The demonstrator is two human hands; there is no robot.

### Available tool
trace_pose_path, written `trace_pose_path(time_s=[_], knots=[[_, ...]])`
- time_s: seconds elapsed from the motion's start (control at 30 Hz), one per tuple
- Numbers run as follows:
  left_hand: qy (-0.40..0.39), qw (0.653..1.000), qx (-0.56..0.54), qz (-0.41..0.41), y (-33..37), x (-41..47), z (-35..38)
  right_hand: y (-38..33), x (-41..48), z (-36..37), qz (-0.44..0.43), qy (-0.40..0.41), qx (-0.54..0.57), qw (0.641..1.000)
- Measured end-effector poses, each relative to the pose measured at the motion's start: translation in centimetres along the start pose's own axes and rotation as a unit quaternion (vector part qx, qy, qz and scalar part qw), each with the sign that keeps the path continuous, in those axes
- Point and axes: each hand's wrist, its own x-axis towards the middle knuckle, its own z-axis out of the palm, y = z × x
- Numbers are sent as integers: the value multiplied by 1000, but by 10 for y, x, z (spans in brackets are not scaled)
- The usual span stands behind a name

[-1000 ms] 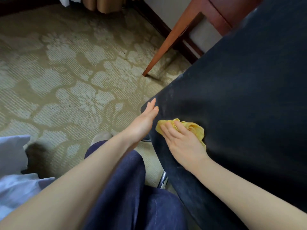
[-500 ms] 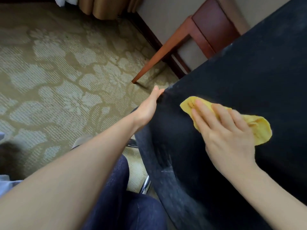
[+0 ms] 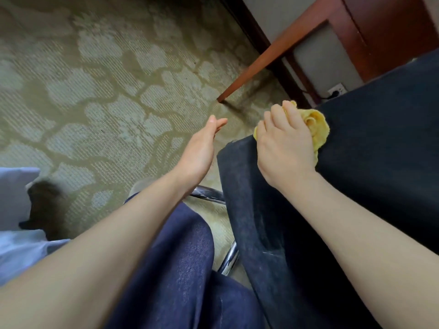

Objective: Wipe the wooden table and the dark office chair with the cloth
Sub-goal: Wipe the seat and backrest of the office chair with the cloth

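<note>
Seen from the head camera, the chair-wiping step appears to be in hand. The right hand (image 3: pixel 285 150), just right of centre toward 3 o'clock, has its fingers curled over the yellow bunched cloth (image 3: pixel 316 127) and presses it on the far corner of the dark fabric office chair (image 3: pixel 356 174), which fills the frame from 2 to 5 o'clock. The left hand (image 3: pixel 199 150), just left of centre, holds nothing. Its fingers are straight and close together, and it hovers beside the chair edge, apart from it. The next move likely calls for drawing the cloth back across the fabric in overlapping passes, perhaps with the left hand steadying the edge. The tabletop is out of view, with only a reddish wooden table leg (image 3: pixel 261 60) showing at 1 o'clock, so whether it has been wiped cannot be told. The chair's back and base are cut off, apart from a chrome tube frame (image 3: pixel 229 260) at 6 o'clock. Most of the cloth is hidden under the palm. The pale blue fabric (image 3: pixel 14 198) at 9 o'clock is hard to identify.
</note>
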Motion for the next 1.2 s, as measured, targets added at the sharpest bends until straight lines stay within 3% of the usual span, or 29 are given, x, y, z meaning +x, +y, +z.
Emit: trace_pose_path(time_s=[0.07,0.13,0.23,0.43,0.57,0.77,0.97,1.03,1.2], knots=[[9,1000,5,1,-3,2,-3,-16,8,14,-26,-5,-1,1000],[4,1000,7,-1,-5,7,-3,-35,13,33,-81,10,-76,994],[-40,999,21,0,-4,11,2,-56,13,55,-121,12,-101,987],[-154,986,62,-5,1,11,22,-73,9,70,-121,-3,-166,979],[-199,962,178,-56,6,13,33,-71,-2,72,-108,-8,-148,983],[-245,956,156,-48,17,6,26,-63,-68,93,-254,-7,-148,956],[-180,955,236,-11,5,3,4,-33,-125,99,-299,-42,-149,942],[-142,949,282,2,-5,-3,-5,-21,-139,88,-263,-45,-137,954],[-106,935,337,-10,-30,-13,-29,-1,-124,43,-147,46,-125,980]])
